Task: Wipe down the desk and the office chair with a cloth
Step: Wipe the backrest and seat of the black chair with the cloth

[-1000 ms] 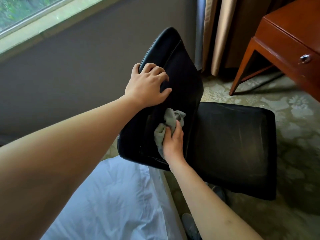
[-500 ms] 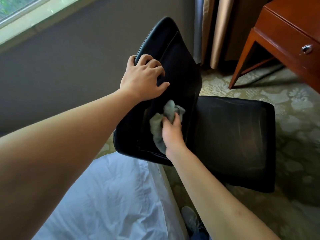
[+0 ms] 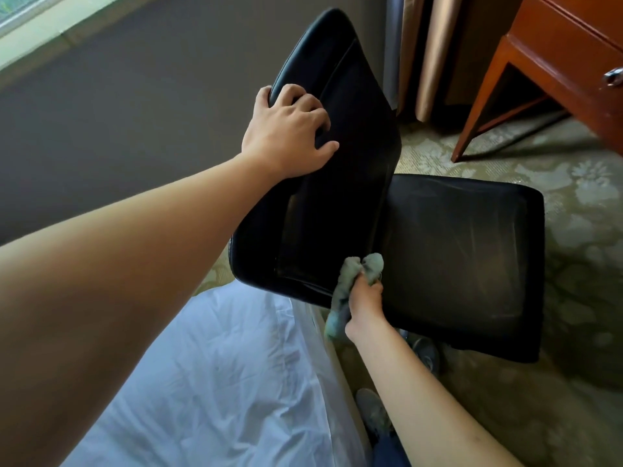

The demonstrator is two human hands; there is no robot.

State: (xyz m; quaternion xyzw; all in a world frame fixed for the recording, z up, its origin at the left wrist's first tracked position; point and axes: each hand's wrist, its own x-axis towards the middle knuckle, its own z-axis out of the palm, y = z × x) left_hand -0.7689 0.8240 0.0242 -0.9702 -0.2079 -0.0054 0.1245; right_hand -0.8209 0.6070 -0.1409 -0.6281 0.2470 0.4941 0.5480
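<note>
The left hand (image 3: 286, 136) curls over the side edge of the office chair's backrest (image 3: 337, 163), fingers gripping smooth black leather. The right hand (image 3: 364, 298) clutches a bunched grey-green cloth (image 3: 350, 274), soft and nappy, at the backrest's lower corner where it meets the flat, squarish seat (image 3: 472, 257). A white rumpled bed sheet (image 3: 219, 382) lies just beside the chair. Patterned carpet (image 3: 573, 382) spreads beyond the seat's far edge; the wooden counter (image 3: 566, 62) stands well apart from the chair.
</note>
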